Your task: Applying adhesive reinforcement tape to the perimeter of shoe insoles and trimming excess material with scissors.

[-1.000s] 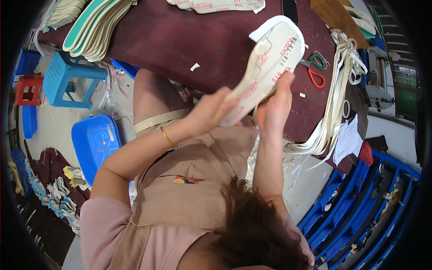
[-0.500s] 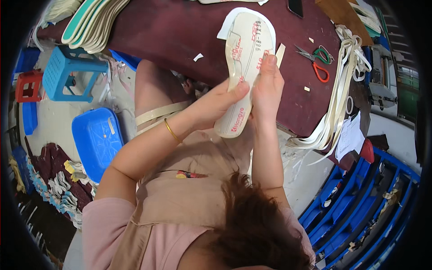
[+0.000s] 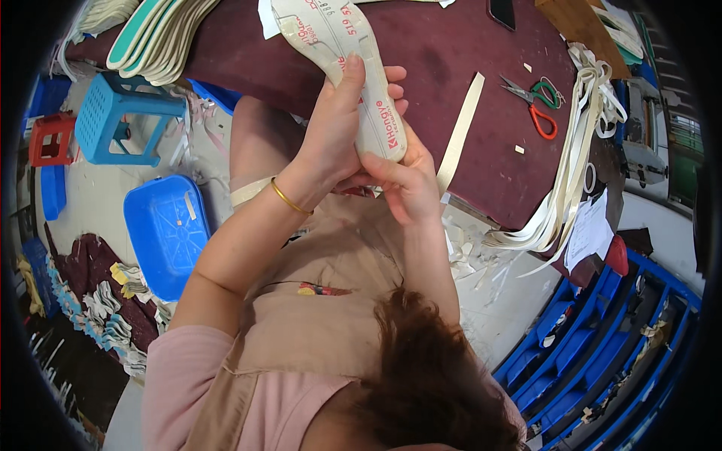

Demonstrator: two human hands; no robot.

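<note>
A cream shoe insole (image 3: pixel 342 41) with red print is held up over the near edge of the table, its toe end tilted to the far left. White material (image 3: pixel 268 19) shows along the insole's toe edge. My left hand (image 3: pixel 338 124) grips the insole around its middle, thumb on the printed face and fingertips showing past the right edge. At the heel end, my right hand (image 3: pixel 410 184) is closed on the rim with its thumb on top. Just right of the insole, a narrow cream strip (image 3: pixel 462 128) lies on the table and overhangs its near edge.
On the dark red table (image 3: pixel 444 45) are scissors (image 3: pixel 538 105) with green and red handles, a phone (image 3: pixel 502 13), stacked insoles (image 3: pixel 154 41) and long pale strips (image 3: pixel 560 195). A blue stool (image 3: pixel 124 113) and blue basin (image 3: pixel 167 233) stand left. Blue racks (image 3: pixel 594 338) stand right.
The insole has swung left and away from me, its toe end now leaning left. My right hand has moved down to the heel. More of the cream strip shows on the table.
</note>
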